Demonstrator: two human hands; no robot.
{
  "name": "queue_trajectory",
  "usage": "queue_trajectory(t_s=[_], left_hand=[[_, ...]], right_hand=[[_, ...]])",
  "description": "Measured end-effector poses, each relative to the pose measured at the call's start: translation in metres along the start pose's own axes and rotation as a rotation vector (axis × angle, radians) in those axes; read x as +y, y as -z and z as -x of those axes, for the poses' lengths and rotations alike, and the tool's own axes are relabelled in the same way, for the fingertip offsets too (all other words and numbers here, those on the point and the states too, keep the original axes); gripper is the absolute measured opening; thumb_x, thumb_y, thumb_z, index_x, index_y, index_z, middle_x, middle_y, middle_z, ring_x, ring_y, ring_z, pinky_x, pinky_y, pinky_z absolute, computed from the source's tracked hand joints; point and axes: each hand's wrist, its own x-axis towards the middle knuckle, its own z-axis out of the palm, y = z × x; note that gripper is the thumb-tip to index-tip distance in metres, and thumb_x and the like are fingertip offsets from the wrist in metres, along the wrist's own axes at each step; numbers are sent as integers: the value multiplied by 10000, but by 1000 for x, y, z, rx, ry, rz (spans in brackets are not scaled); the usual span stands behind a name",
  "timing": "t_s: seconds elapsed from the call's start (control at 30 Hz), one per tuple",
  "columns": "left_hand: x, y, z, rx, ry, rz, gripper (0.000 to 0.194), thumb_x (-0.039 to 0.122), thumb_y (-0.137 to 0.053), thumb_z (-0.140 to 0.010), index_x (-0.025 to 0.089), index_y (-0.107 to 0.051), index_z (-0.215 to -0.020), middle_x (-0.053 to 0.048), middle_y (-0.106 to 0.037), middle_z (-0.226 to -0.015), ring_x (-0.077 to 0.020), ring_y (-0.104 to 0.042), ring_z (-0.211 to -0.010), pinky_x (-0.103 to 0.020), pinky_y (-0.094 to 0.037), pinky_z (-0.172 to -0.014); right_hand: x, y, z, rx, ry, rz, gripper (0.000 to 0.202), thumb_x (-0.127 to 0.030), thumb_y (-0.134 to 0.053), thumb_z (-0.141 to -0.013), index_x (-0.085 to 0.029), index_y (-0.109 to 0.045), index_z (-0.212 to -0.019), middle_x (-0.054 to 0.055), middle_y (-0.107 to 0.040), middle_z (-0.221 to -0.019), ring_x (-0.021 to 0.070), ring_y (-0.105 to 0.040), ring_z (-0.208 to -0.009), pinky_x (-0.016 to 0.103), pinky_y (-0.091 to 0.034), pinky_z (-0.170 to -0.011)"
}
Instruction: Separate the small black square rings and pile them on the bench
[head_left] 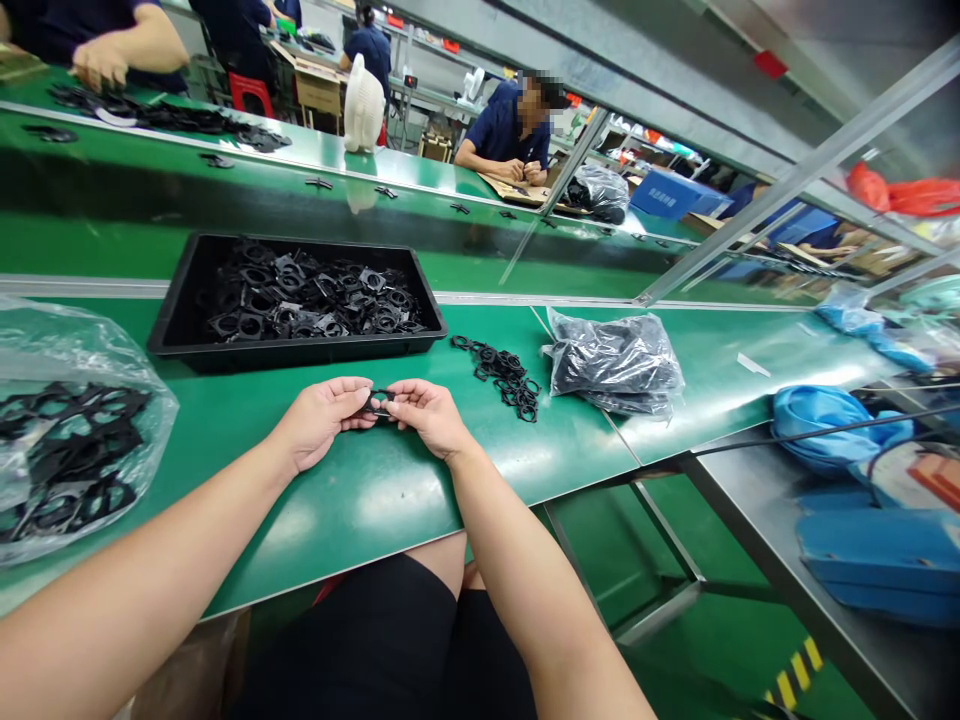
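On your side of the tray, over the tabletop, your left hand and right hand pinch one black ring between them. Light, even pressure from both sides should suit its thin rim, which could bend.

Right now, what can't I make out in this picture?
Black piece, head view: ends covered by the left hand and right hand.
Tray, head view: floor hidden under heaped black parts.
Clear bag, head view: cut off by the left edge.
Distant pieces, head view: too small for detail.
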Motion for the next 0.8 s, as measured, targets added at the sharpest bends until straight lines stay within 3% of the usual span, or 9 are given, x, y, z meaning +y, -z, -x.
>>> queue_trajectory(t_s=[0.27, 0.4, 0.6, 0.7, 0.8], left_hand=[[0, -2, -1, 41, -17, 11, 379, 392, -816, -578, 102, -665, -769, -38, -674, -703, -107, -599, -614, -240, -489, -633], [-1, -4, -1, 71, -37, 38, 393, 321, -829, -555, 116, -676, -853, -43, -695, -761, -128, -624, -696, -266, -498, -701], [-2, -4, -3, 122, -54, 17, 450, 264, -840, -525, 135, -674, -923, -40, -695, -819, -122, -610, -676, -238, -465, -592], [-3, -4, -3, 88, -47, -13, 452, 292, -847, -525, 135, -682, -914, -45, -694, -838, -126, -603, -681, -239, -456, -577], [-4, -4, -1, 9, -32, -88, 407, 402, -785, -629, 134, -694, -922, -56, -698, -813, -138, -607, -679, -266, -465, -607]], right_hand=[[-1, -3, 0, 17, 8, 16, 319, -266, -812, -579, -150, -660, -834, -18, -638, -656, 74, -558, -550, 177, -420, -467], [-1, -2, 1, 0, -11, 10, 325, -261, -812, -577, -148, -656, -839, -20, -637, -665, 66, -553, -528, 177, -428, -469], [1, 3, 1, -88, 38, -2, 355, -308, -770, -654, -186, -671, -972, -18, -649, -687, 101, -602, -600, 190, -450, -484], [2, 4, 1, -119, 50, 43, 294, -316, -770, -657, -176, -695, -904, 2, -671, -737, 106, -613, -642, 194, -460, -510], [2, 2, 1, -57, 53, 86, 249, -357, -755, -676, -156, -677, -802, -3, -655, -661, 92, -595, -580, 184, -438, -486]])
